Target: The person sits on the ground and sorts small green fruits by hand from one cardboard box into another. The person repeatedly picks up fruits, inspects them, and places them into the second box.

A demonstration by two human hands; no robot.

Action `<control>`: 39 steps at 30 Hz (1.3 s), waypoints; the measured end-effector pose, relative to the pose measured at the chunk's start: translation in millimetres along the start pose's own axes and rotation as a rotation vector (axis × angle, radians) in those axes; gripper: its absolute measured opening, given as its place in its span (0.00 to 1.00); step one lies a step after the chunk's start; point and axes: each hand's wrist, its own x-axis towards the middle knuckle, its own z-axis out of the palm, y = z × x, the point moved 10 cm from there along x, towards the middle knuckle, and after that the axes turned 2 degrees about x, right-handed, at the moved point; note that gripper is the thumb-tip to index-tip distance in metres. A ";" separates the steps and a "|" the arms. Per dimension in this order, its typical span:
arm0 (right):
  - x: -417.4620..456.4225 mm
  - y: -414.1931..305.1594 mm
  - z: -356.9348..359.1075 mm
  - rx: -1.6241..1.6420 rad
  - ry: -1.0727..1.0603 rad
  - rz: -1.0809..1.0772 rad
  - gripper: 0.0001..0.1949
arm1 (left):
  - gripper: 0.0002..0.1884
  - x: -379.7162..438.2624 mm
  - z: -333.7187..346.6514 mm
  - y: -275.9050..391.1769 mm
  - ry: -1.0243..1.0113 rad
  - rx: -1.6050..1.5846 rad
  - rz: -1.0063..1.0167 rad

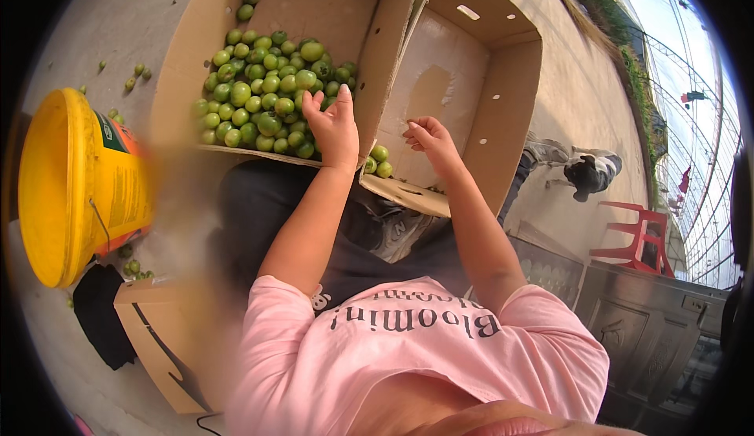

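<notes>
Green tomatoes (253, 91) fill the near part of a large cardboard box (321, 6) before me. My left hand (334, 129) hovers over their right side, thumb and fingers apart, and no tomato shows in its grasp. To the right stands a second cardboard box (509, 91), joined side by side with the first. My right hand (433, 141) is above its floor with bent fingers and fingertips close together. Something tiny may be at those fingertips, but it is too small to tell. Several green tomatoes (380, 162) lie in this box's near left corner.
A yellow bucket (56, 188) lies on its side at left, with loose tomatoes (138, 76) on the floor nearby. Below it are a black cloth (103, 318) and a closed carton (159, 342). At right are a dog (592, 171), a red plastic chair (639, 238) and a metal door panel (642, 324).
</notes>
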 end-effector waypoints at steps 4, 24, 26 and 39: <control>11.3 61.5 18.3 -0.453 -0.056 0.092 0.26 | 0.35 -12.3 28.9 11.6 -0.246 0.131 0.119; 25.2 67.0 33.5 -0.832 -0.046 0.107 0.29 | 0.24 -15.6 42.6 6.5 -0.383 0.283 0.189; 21.5 54.0 20.5 -0.658 0.052 0.137 0.29 | 0.24 -18.4 43.2 11.8 -0.376 0.326 0.261; -28.8 -81.6 18.2 0.208 0.026 -0.320 0.19 | 0.31 -71.2 78.1 68.6 -0.596 0.661 0.889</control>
